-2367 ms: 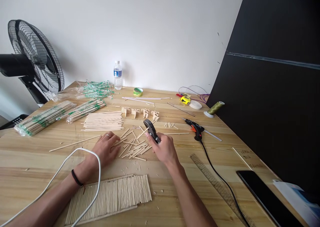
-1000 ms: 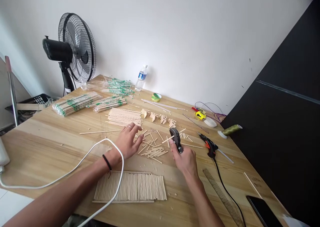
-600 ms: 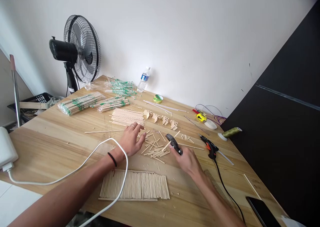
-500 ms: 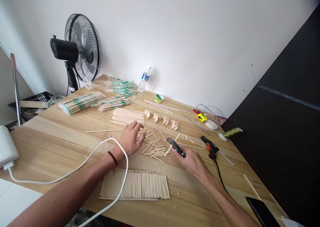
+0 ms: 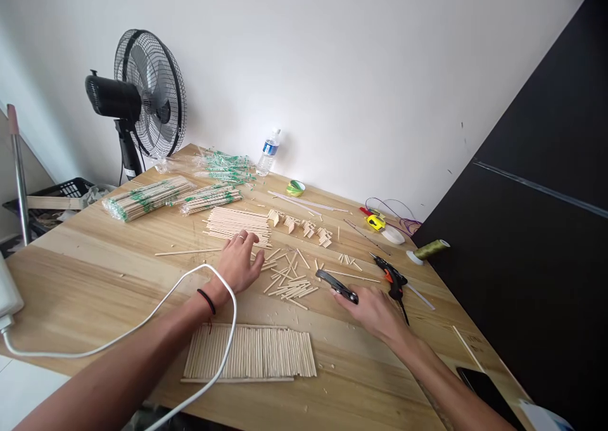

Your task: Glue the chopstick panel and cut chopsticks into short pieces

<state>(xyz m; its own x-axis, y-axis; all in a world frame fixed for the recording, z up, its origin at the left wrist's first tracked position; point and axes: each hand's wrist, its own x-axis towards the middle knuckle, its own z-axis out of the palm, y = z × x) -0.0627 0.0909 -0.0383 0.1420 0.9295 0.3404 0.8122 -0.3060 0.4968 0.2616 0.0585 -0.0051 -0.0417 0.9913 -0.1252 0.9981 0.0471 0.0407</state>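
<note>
My left hand (image 5: 237, 263) lies on the wooden table (image 5: 95, 272) with its fingers spread, open, touching the left edge of a scatter of short cut sticks (image 5: 289, 284). My right hand (image 5: 375, 310) is low on the table to the right of that scatter. Its fingers are closed on the handle end of a black cutter (image 5: 336, 284), which lies nearly flat on the wood. A flat mat of glued sticks (image 5: 249, 361) sits near the front edge, below both hands. A white cable (image 5: 190, 279) loops over my left wrist.
A black-and-orange glue gun (image 5: 392, 277) lies just right of my right hand. Long sticks (image 5: 237, 222), wrapped bundles (image 5: 147, 196), small glued pieces (image 5: 299, 225), a water bottle (image 5: 268, 152), a tape roll (image 5: 295, 187), a thread spool (image 5: 427, 250), a phone (image 5: 484, 390) and a fan (image 5: 147, 95) surround the work.
My right hand has lowered the cutter from upright above the sticks down onto the table and shifted right. My left hand has stayed by the short sticks. The camera has turned left.
</note>
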